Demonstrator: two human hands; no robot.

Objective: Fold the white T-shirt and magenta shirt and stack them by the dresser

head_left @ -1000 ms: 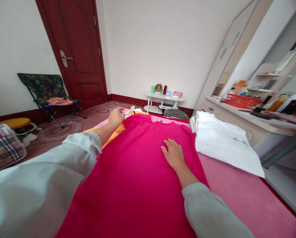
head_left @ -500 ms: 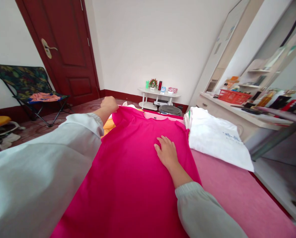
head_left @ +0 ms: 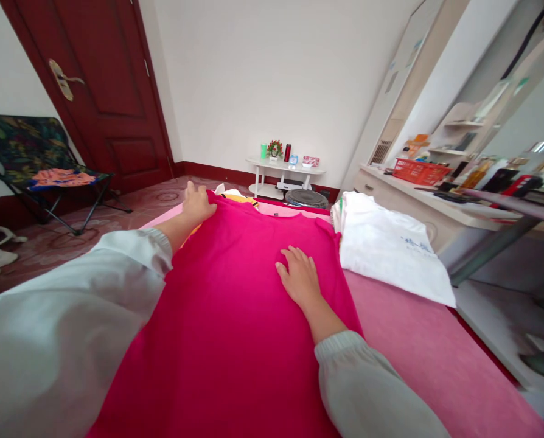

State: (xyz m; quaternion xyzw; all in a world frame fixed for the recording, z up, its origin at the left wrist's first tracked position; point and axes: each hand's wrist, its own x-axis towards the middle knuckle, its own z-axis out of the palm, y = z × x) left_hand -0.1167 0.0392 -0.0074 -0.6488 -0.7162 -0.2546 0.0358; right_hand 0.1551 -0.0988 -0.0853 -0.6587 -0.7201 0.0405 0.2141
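Magenta shirt (head_left: 235, 316) lies spread on the pink-covered surface (head_left: 418, 359), collar toward the far edge. Right hand (head_left: 299, 277) rests flat on its chest, fingers loosely spread; left hand (head_left: 199, 205) at the far-left shoulder, can't tell if it pinches cloth. To smooth well: use the right palm as a light anchor, draw the shoulder outward gently; thin knit likely stretches if tugged. Matte, soft fabric, shallow creases below the collar. Folded white garment (head_left: 386, 249), roughly rectangular with blue print, just beside, near the right edge; yellow fabric (head_left: 241, 197) by the far edge.
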